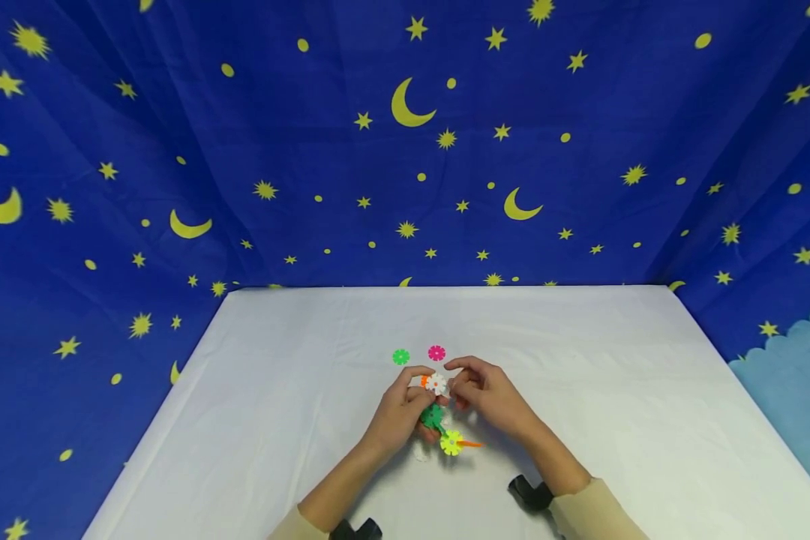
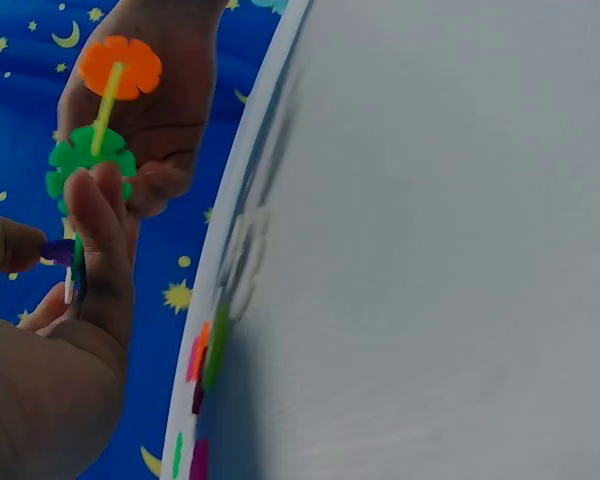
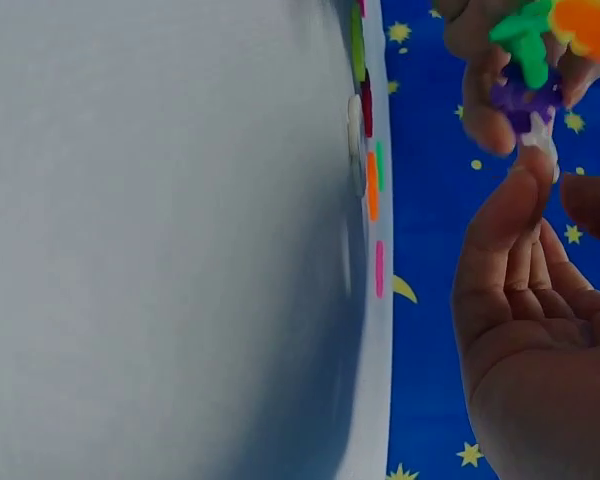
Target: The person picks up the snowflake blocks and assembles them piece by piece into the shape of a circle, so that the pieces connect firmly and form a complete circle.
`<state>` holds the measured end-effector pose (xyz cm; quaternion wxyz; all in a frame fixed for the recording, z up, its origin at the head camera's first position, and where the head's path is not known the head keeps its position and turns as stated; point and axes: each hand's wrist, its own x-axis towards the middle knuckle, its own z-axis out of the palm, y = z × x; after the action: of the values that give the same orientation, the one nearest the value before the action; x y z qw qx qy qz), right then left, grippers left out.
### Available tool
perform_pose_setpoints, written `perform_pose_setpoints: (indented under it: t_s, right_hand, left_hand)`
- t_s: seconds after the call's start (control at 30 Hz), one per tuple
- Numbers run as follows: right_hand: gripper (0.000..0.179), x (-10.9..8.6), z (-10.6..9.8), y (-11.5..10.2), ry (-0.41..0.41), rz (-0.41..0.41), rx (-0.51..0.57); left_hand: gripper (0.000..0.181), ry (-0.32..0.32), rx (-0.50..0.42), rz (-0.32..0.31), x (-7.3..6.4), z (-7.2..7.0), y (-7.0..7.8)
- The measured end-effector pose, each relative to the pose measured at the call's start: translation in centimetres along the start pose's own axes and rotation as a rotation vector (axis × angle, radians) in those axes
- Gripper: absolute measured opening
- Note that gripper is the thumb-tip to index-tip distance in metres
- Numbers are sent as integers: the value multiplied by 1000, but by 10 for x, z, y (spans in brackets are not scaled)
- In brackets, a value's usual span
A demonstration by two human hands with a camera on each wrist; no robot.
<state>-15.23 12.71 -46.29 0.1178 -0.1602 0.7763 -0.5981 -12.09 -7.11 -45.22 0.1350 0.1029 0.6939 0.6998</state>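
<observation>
Over the table's middle, my left hand [image 1: 397, 416] holds a joined string of notched plastic discs. In the head view a white disc [image 1: 436, 384] faces up at the top, with green discs [image 1: 433, 416], a yellow disc [image 1: 451, 442] and an edge-on orange disc [image 1: 470, 444] below. A purple disc [image 2: 57, 251] sits between the left thumb and fingers in the left wrist view. My right hand [image 1: 493, 394] pinches a white disc [image 3: 541, 140] beside the purple one, its index finger stretched apart. The left fingers partly cover the string.
On the white table [image 1: 580, 360], a green disc [image 1: 401, 357] and a pink disc [image 1: 436, 352] lie flat beyond the hands. Another white disc [image 1: 421, 451] rests below the left hand. A blue star-printed cloth [image 1: 351, 165] hangs behind the table.
</observation>
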Motion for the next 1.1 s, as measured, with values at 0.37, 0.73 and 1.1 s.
perform_pose_setpoints:
  t_s: [0.37, 0.73, 1.1]
  right_hand:
    - [21, 0, -5, 16, -36, -55, -359]
    - [19, -2, -3, 23, -129, -156, -626]
    - [16, -2, -4, 21, -191, -96, -523]
  left_hand:
    - [29, 33, 72, 45, -4, -12, 19]
    - [29, 70, -22, 120, -5, -11, 16]
    - [31, 64, -44, 80, -7, -7, 14]
